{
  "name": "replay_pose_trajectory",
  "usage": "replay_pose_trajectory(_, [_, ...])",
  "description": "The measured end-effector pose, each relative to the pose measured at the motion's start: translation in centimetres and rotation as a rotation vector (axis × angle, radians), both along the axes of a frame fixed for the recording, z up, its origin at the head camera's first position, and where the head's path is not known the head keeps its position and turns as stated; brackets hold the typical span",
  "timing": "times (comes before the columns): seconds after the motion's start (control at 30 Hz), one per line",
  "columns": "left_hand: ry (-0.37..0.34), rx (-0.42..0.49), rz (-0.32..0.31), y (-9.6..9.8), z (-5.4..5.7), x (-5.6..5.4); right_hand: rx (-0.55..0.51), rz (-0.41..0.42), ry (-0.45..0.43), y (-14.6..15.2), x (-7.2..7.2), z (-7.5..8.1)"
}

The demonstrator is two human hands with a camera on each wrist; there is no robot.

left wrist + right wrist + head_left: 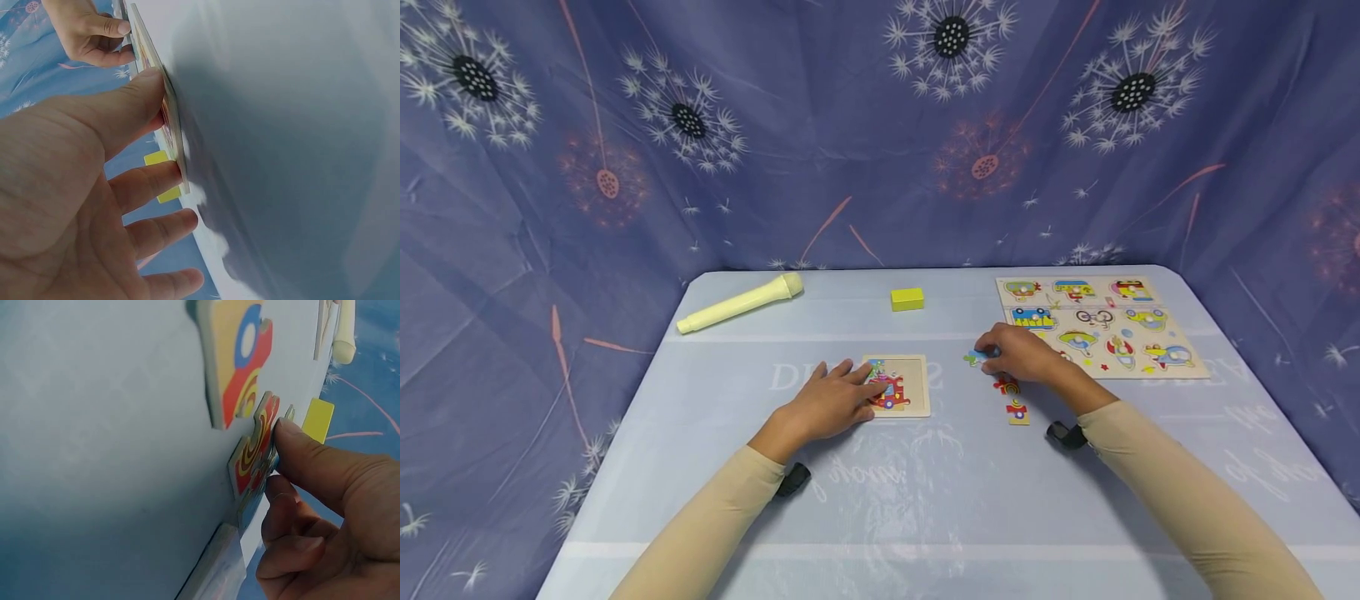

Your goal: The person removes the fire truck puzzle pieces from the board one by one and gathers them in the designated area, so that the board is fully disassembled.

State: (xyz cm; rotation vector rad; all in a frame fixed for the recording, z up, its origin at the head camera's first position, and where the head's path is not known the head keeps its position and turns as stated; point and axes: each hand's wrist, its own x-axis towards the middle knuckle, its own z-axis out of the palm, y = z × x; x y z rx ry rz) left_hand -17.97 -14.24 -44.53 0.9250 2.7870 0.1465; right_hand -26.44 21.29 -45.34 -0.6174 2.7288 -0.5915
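My left hand (823, 404) rests on the left side of a small wooden puzzle tray (917, 377), its fingers spread. Inside the tray, red puzzle pieces (891, 393) lie under and beside the fingertips. In the left wrist view the thumb lies over the tray's edge. My right hand (1024, 354) pinches a blue puzzle piece (975, 357) between thumb and curled fingers, right of the tray. Just below that hand lie a red and yellow swirl piece (253, 450) and a piece with a blue wheel (247, 344). The right fingertips are partly hidden behind pieces in the right wrist view.
A larger wooden puzzle board (1138, 342) with vehicle pictures lies at the back right, close by the right hand. A yellow block (907, 299) stands behind the tray. The pale yellow microphone-shaped object (741, 302) lies at the back left. A patterned curtain hangs behind the table.
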Motion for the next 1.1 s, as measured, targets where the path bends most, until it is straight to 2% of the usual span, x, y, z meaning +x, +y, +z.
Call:
replay_pose_trajectory(0.13, [0.007,0.001,-0.005,0.1,-0.1,0.0,0.005,0.000,0.002,0.0,0.1,0.1])
replay_pose_trajectory(0.27, [0.007,0.003,-0.005,0.0,0.0,0.1,-0.059,-0.009,0.069,-0.9,0.5,0.7])
replay_pose_trajectory(0.4, [0.010,0.004,0.000,-0.1,0.0,0.1,-0.201,0.003,0.115,-4.2,1.7,1.3])
replay_pose_trajectory(0.5, [0.014,-0.004,0.004,0.0,-0.1,0.1,-0.248,0.080,0.093,-7.6,2.8,1.2])
replay_pose_trajectory(0.6, [0.014,-0.012,0.001,0.0,-0.2,0.0,-0.206,0.135,0.050,-10.6,3.8,0.8])
replay_pose_trajectory(0.73, [0.012,-0.002,-0.008,0.1,-0.4,0.0,-0.100,0.109,0.024,-12.8,4.6,0.3])
replay_pose_trajectory(0.9, [0.007,-0.006,-0.005,0.1,-0.4,0.0,-0.024,0.071,0.034,-13.7,4.8,-0.3])
replay_pose_trajectory(1.1, [0.017,-0.021,-0.006,-0.1,-0.1,0.1,-0.015,0.055,0.036,-14.1,4.7,-0.5])
